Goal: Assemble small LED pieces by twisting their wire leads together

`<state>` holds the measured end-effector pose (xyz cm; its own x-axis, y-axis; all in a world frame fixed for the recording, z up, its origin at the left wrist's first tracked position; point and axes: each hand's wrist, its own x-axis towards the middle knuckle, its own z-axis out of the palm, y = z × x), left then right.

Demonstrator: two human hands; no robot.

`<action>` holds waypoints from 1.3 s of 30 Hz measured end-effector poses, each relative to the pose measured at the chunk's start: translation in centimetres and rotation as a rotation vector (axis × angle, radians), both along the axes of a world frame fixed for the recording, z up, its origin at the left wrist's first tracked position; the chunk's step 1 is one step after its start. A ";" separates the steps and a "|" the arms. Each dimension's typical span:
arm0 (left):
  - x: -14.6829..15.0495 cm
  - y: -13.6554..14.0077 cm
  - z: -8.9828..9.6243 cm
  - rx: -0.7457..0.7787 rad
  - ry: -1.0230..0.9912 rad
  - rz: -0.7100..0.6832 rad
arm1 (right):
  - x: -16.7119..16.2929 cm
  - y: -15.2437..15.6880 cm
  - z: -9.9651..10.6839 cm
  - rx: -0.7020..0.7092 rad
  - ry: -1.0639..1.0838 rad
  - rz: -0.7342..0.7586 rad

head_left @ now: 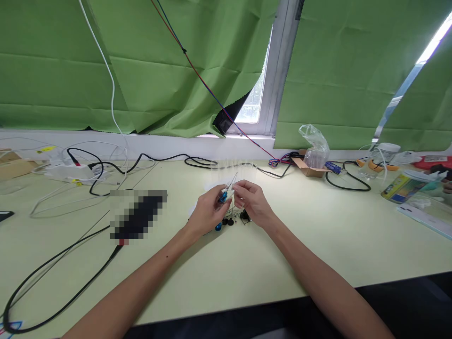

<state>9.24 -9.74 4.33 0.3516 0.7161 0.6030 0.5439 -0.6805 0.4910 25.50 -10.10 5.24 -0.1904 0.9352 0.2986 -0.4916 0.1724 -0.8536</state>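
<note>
My left hand [208, 209] is closed around a small blue part [222, 197] with thin metal tips pointing up and away; its exact kind is too small to tell. My right hand [252, 200] meets it from the right, thumb and fingers pinched close to those tips. What the right fingers hold, if anything, is too small to make out. On the table just below the hands lie small round black parts [230, 221], another blue piece [218, 227] and a dark part [245, 216] under the right hand. My fingers partly hide this pile.
Behind the hands stand clear containers [229, 170]. A pixelated dark device [139, 216] with a black cable lies to the left. Toward the back right are a cardboard box [309, 168] holding a plastic bag, a clear jar [377, 162] and a yellow-labelled tub [402, 186]. Cables run along the back.
</note>
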 end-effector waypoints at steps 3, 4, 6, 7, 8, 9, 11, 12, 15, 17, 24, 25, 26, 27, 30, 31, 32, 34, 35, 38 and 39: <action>0.0 0.0 0.0 0.011 0.008 -0.006 | 0.1 0.1 -0.1 -0.012 0.027 0.017; 0.0 0.0 -0.1 0.012 0.013 -0.006 | 0.1 0.1 -0.1 -0.017 0.029 0.017; 0.0 0.0 0.0 0.012 0.023 -0.007 | 0.1 0.1 -0.1 -0.030 0.027 0.009; 0.0 0.0 0.0 0.009 0.027 -0.009 | 0.1 0.1 -0.1 -0.035 0.026 0.005; 0.0 0.0 0.0 0.006 0.029 -0.012 | 0.1 0.1 -0.1 -0.038 0.026 0.000; 0.0 0.0 0.0 0.002 0.029 -0.017 | 0.0 0.1 -0.1 -0.038 0.027 -0.005; -0.1 0.0 0.0 -0.006 0.026 -0.026 | 0.0 0.2 -0.1 -0.032 0.036 -0.012; -0.1 0.0 0.0 -0.009 0.025 -0.028 | 0.0 0.2 -0.1 -0.030 0.044 -0.015; -0.1 0.0 -0.2 -0.003 0.029 -0.030 | 0.1 0.4 -0.2 -0.024 0.058 -0.013; -0.1 0.1 -0.2 0.007 0.036 -0.029 | 0.1 0.4 -0.2 -0.019 0.050 -0.025; -0.1 0.0 -0.3 0.029 0.038 -0.022 | 0.0 0.6 -0.5 0.041 -0.027 -0.120; -0.1 0.0 -0.3 0.027 0.037 -0.024 | 0.0 0.6 -0.6 0.052 -0.029 -0.123; -0.2 0.1 -0.4 0.024 0.036 -0.025 | 0.0 0.7 -0.6 0.062 -0.030 -0.126; -0.2 0.1 -0.4 0.021 0.036 -0.027 | 0.0 0.7 -0.6 0.072 -0.036 -0.128; -0.2 0.1 -0.5 0.020 0.040 -0.028 | 0.0 0.7 -0.7 0.096 -0.072 -0.133; -0.3 0.1 -0.5 0.021 0.042 -0.025 | 0.1 0.7 -0.6 0.101 -0.083 -0.135; -0.3 0.1 -0.5 0.023 0.044 -0.023 | 0.1 0.7 -0.6 0.104 -0.096 -0.140; -0.2 0.1 -0.5 0.026 0.048 -0.017 | 0.1 0.7 -0.6 0.105 -0.119 -0.152; -0.2 0.1 -0.5 0.028 0.051 -0.014 | 0.1 0.7 -0.6 0.105 -0.131 -0.159; -0.2 0.1 -0.5 0.037 0.055 -0.008 | 0.2 0.9 -0.8 0.101 -0.152 -0.173; -0.2 0.1 -0.5 0.041 0.056 -0.008 | 0.2 0.9 -0.8 0.100 -0.151 -0.177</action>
